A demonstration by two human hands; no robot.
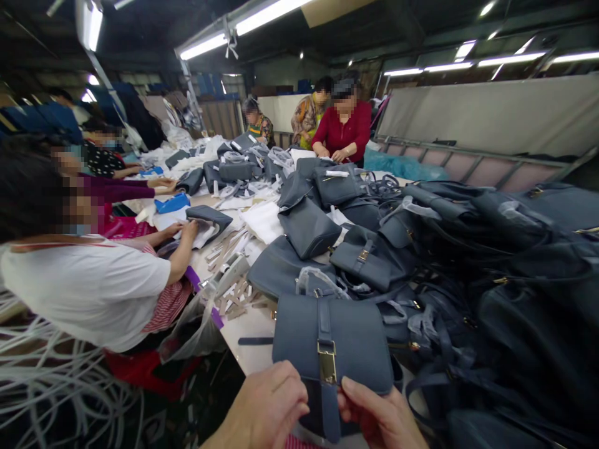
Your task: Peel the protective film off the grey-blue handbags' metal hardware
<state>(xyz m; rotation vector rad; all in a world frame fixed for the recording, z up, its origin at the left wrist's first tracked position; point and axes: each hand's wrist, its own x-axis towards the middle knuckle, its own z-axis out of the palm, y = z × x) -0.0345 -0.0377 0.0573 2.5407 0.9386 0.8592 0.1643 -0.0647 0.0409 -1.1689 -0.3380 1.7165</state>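
Note:
At the bottom middle I hold a blue-grey leather handbag (332, 337) upright by its lower edge. A strap with a gold metal clasp (327, 362) runs down its front flap. My left hand (264, 408) is curled round the bag's lower left corner, fingers closed on it. My right hand (379, 415) pinches the lower right edge, thumb on the front. Both hands sit close to my body, below the table's front edge.
A long white table (250, 333) carries heaps of the same blue-grey bags (468, 249) to the right and ahead. Loose straps and small pieces (234, 274) lie at the left. Several people work along the left side and the far end. White cords (47, 374) pile at lower left.

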